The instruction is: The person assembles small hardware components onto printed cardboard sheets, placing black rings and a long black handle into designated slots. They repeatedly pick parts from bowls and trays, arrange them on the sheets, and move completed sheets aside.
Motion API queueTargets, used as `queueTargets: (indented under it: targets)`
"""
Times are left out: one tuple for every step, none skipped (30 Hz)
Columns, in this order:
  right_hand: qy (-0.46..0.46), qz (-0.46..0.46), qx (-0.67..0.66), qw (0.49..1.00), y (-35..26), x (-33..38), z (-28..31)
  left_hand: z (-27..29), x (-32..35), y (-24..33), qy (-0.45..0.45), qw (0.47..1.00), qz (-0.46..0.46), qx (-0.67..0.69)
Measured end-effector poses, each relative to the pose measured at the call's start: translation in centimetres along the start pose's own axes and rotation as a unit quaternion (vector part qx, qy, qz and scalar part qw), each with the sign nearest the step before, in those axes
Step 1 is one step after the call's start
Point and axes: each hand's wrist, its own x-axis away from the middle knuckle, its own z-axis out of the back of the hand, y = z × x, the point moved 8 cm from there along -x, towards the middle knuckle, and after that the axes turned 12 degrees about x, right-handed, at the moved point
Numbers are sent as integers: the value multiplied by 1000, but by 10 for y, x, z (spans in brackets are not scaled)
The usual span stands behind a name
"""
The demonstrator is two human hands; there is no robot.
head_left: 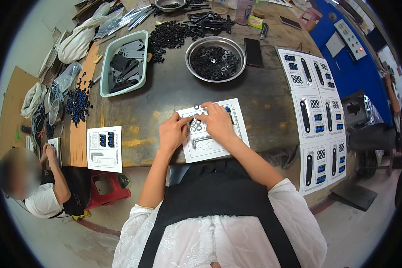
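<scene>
A white printed card (214, 153) lies at the table's front edge, with a hex key (203, 140) and blue-and-black fasteners (229, 113) on it. Small round washers (195, 124) sit in a group on its upper half. My left hand (173, 131) reaches in from the left, its fingers closed and the tips touching a washer. Opposite it, my right hand (217, 122) rests over the card with bent, closed fingers at the same group; what they hold is hidden. One more washer (196, 106) lies just beyond the right fingertips.
A steel bowl (190, 71) of dark washers and a pale green bin (103, 85) of black parts stand farther back. Filled cards (304, 139) line the right side; another card (104, 163) lies left. Near the blue fasteners (78, 105), another person (53, 190) sits.
</scene>
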Motion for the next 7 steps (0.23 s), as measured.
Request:
queueTargets:
  targets:
    - [2,-1,-4,1000,1,1,1,0,1,0,0,1000,3,3]
    - [4,-2,-9,1000,1,2,2,1,2,0,0,1000,13,17]
    - [7,-4,-20,1000,2,5,5,4,3,2,0,999,24,31]
    - [-4,-7,-24,1000,2,7,6,7,4,3,1,998,36,45]
    - [-15,-9,-28,999,2,8,9,8,5,4,-8,998,35,44]
    - [-26,-12,-32,999,2,11,11,9,7,5,-18,998,33,44]
    - [-29,-10,-26,999,1,13,13,11,9,5,-28,998,32,45]
